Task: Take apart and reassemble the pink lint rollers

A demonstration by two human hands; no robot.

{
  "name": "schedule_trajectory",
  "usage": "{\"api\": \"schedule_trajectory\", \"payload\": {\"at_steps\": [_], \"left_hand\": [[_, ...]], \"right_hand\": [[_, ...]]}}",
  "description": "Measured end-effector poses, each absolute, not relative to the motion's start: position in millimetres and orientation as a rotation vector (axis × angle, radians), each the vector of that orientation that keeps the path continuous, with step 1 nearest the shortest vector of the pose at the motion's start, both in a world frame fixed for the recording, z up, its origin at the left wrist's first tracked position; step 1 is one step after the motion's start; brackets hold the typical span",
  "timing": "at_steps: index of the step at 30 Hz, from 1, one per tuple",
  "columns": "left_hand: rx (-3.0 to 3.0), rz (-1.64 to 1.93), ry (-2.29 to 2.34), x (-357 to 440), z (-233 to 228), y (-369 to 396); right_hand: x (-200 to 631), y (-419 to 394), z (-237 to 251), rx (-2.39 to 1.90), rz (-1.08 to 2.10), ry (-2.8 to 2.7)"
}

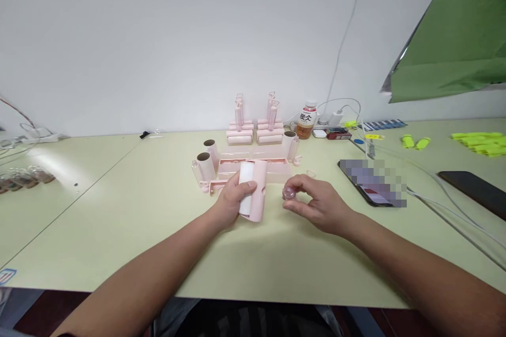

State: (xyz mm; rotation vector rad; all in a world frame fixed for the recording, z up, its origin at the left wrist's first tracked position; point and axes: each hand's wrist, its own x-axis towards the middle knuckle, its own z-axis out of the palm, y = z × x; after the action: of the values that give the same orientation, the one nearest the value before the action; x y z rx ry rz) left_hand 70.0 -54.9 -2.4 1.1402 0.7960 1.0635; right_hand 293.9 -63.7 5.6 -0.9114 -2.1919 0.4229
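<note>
My left hand (231, 196) is wrapped round a pink lint roller (259, 192), tilted upright, its white paper roll showing along the left side and my thumb lying across it. In my right hand (322, 202), thumb and fingers pinch a clear pinkish round piece (289, 193), seen end-on and held apart from the roller. Behind the left hand, an open pink tray (272, 172) with small parts lies on the table. White paper rolls (205, 166) with brown cores stand to its left, beside a clear pink handle (196, 172).
Pink lint rollers (239, 139) with upright handles stand by the wall. A drink bottle (306, 121) is at their right. A phone (371, 184), cables (446, 210) and a dark phone-like slab (474, 189) lie on the right; yellow pieces (480, 143) are farther back. Small jars (26, 178) lie far left.
</note>
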Motion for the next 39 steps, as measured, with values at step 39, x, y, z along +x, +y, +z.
{"api": "schedule_trajectory", "payload": {"at_steps": [39], "left_hand": [[1.525, 1.052, 0.984, 75.1, 5.5, -67.8]], "right_hand": [[283.3, -62.6, 8.5, -0.834, 0.366, -2.193]]}}
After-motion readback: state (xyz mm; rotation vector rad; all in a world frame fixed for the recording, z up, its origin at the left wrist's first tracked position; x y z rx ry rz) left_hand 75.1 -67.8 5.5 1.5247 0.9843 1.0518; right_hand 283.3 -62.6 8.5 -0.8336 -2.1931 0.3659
